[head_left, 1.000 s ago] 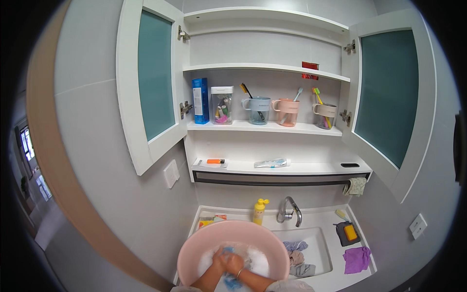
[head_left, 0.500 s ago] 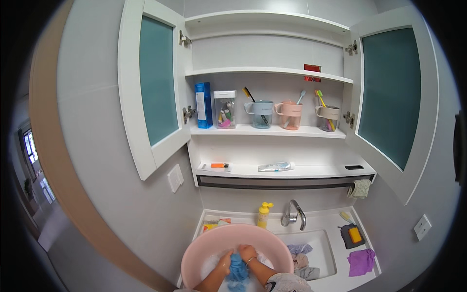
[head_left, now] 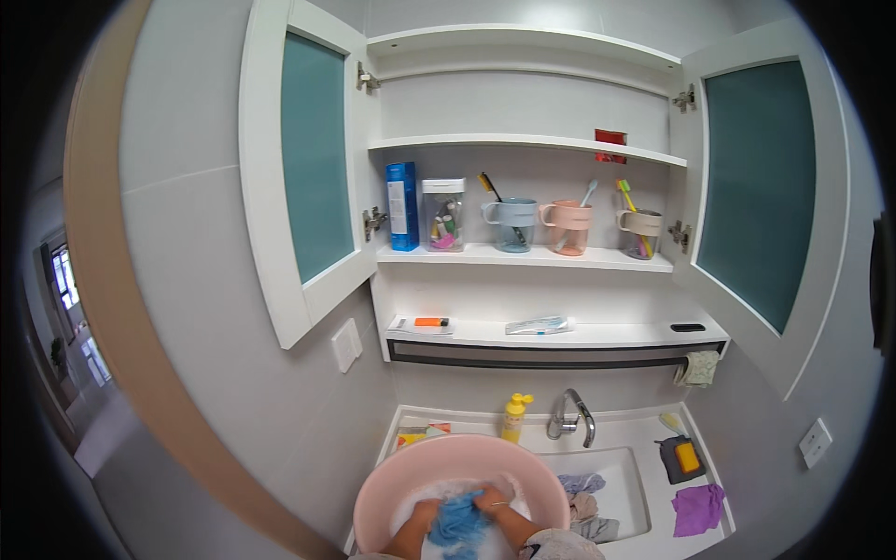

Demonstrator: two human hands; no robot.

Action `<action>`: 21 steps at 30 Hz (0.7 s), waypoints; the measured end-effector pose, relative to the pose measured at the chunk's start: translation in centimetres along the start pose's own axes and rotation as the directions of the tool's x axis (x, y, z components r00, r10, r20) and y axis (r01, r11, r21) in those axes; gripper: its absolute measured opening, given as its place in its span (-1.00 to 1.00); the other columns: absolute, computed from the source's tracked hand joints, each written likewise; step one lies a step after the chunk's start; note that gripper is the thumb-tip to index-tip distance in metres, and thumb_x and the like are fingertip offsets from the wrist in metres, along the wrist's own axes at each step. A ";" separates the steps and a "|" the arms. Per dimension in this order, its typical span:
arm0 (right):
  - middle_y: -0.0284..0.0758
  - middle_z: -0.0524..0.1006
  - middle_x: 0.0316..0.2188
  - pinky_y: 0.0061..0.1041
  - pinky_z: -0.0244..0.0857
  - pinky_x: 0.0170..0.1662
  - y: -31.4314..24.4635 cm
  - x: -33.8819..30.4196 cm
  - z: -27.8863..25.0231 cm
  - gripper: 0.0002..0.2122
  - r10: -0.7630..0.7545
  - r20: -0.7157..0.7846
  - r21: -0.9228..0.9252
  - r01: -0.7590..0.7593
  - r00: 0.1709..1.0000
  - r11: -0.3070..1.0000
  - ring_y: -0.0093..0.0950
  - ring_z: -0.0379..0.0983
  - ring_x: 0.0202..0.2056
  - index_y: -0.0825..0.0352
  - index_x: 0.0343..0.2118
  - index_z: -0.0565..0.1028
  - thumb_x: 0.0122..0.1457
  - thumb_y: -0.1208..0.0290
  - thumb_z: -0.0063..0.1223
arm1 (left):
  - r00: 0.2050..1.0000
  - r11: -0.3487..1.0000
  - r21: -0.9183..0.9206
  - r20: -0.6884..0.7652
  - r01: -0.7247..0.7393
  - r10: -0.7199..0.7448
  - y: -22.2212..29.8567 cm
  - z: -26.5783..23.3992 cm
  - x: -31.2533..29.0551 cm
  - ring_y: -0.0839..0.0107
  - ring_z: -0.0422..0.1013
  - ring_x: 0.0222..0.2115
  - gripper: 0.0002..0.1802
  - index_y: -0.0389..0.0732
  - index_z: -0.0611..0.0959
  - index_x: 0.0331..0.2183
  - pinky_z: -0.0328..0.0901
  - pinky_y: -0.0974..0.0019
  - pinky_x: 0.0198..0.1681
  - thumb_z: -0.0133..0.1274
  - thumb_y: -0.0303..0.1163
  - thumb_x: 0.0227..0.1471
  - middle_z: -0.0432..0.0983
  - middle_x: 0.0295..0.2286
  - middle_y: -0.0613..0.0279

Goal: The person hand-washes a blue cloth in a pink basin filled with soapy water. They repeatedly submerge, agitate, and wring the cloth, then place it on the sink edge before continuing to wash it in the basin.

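A wet blue cloth [head_left: 458,523] hangs between my two hands over sudsy water inside a large pink basin [head_left: 392,469]. My left hand [head_left: 427,512] is closed on the cloth's left edge, its fingers partly hidden. On the other side my right hand [head_left: 489,501], with a thin bracelet at the wrist, grips the upper right part of the cloth. The lower end of the cloth reaches down into the white foam [head_left: 455,488].
Right of the basin, a white sink [head_left: 630,485] holds several crumpled cloths [head_left: 583,509] under a chrome faucet [head_left: 577,417]. A yellow bottle [head_left: 513,418] stands behind the basin. A purple cloth [head_left: 698,511] lies on the right counter. Open cabinet doors [head_left: 761,201] flank shelves with cups [head_left: 515,224].
My hands have moved apart, and the blue cloth is spread wider between them. The whole view has shifted slightly.
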State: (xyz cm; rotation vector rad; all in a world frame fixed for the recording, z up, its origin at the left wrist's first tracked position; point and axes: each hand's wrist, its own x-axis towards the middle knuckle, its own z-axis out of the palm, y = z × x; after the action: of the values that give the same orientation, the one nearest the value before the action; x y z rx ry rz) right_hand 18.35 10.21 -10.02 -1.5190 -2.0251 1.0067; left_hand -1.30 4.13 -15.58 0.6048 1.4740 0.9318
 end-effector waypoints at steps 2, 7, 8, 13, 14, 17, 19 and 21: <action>-0.15 0.48 -0.33 -0.41 0.27 -0.16 -1.6 -1.1 0.8 -0.74 -0.188 -0.121 0.238 0.213 0.975 0.948 -0.23 0.42 -0.28 0.24 -0.35 0.47 -0.16 0.29 0.02 | 0.949 0.800 -0.510 0.162 0.315 -0.271 6.1 3.7 -4.2 0.23 0.40 -0.37 -0.75 -0.24 0.49 -0.34 0.30 0.24 -0.23 -0.10 -0.27 -0.02 0.44 -0.34 0.11; -0.15 0.47 -0.40 -0.34 0.28 -0.27 -16.4 -12.8 -3.2 -0.82 -0.299 -0.176 0.132 0.323 0.938 0.937 -0.20 0.41 -0.34 0.19 -0.44 0.44 -0.12 0.26 0.09 | 0.967 0.772 -0.634 0.165 -0.047 0.194 6.0 3.4 -5.6 0.33 0.33 -0.36 -0.71 -0.22 0.47 -0.33 0.28 0.25 -0.22 -0.16 -0.20 0.05 0.41 -0.41 0.18; -0.13 0.48 -0.44 -0.30 0.28 -0.32 -15.9 -12.7 -2.7 -0.80 -0.311 -0.251 0.085 0.341 0.917 0.936 -0.20 0.42 -0.37 0.22 -0.49 0.45 -0.07 0.19 0.06 | 0.967 0.745 -0.664 0.151 -0.055 0.205 6.8 4.6 -7.4 0.34 0.33 -0.35 -0.71 -0.22 0.47 -0.32 0.27 0.26 -0.21 -0.15 -0.20 0.05 0.41 -0.40 0.18; -0.13 0.49 -0.50 -0.28 0.29 -0.37 -13.2 -6.5 -6.2 -0.75 0.006 -0.310 -0.027 -0.015 0.951 1.000 -0.19 0.43 -0.44 0.21 -0.55 0.49 -0.01 0.12 -0.03 | 0.996 0.792 -0.606 -0.010 -0.073 0.084 11.4 9.0 -14.5 0.33 0.34 -0.28 -0.67 -0.21 0.46 -0.26 0.26 0.27 -0.16 -0.16 -0.16 0.05 0.40 -0.31 0.16; -0.13 0.49 -0.51 -0.28 0.29 -0.38 -13.9 -6.7 -7.2 -0.74 0.035 -0.357 -0.042 -0.053 0.933 0.998 -0.18 0.43 -0.46 0.21 -0.55 0.50 0.00 0.11 -0.06 | 0.993 0.811 -0.577 -0.002 -0.094 0.114 10.0 8.7 -12.8 0.30 0.34 -0.25 -0.65 -0.19 0.45 -0.24 0.26 0.25 -0.15 -0.18 -0.14 0.05 0.39 -0.27 0.14; -0.15 0.49 -0.54 -0.26 0.31 -0.37 -14.8 -9.7 -5.3 -0.74 -0.324 -0.422 -0.056 0.332 0.847 0.942 -0.19 0.43 -0.45 0.21 -0.44 0.50 0.01 0.13 -0.09 | 0.860 0.666 -0.741 0.394 0.088 0.324 7.1 6.3 -8.3 0.29 0.34 -0.21 -0.61 -0.20 0.44 -0.22 0.23 0.22 -0.11 -0.22 -0.10 0.06 0.39 -0.21 0.12; -0.17 0.50 -0.55 -0.27 0.31 -0.39 -14.6 -10.4 -4.0 -0.76 -0.411 -0.341 -0.136 0.388 0.846 0.912 -0.18 0.43 -0.48 0.19 -0.48 0.52 0.00 0.14 -0.09 | 0.775 0.586 -0.784 0.495 0.204 0.392 6.1 5.8 -8.9 0.31 0.34 -0.20 -0.59 -0.21 0.45 -0.23 0.21 0.21 -0.09 -0.23 -0.08 0.06 0.40 -0.23 0.14; -0.20 0.50 -0.58 -0.28 0.31 -0.42 -10.6 -7.3 -1.8 -0.72 -0.429 -0.298 -0.268 0.357 0.853 0.895 -0.19 0.43 -0.52 0.19 -0.50 0.53 0.02 0.10 -0.12 | 0.824 0.620 -0.771 0.442 0.146 0.355 8.4 7.8 -11.6 0.33 0.35 -0.22 -0.57 -0.23 0.46 -0.26 0.20 0.19 -0.08 -0.24 -0.07 0.06 0.43 -0.27 0.16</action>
State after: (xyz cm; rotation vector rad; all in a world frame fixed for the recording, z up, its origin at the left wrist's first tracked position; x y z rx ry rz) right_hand 15.13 2.39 -0.17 -1.1883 -2.0972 0.3438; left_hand 6.62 0.72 -1.68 0.2544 0.3828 1.2476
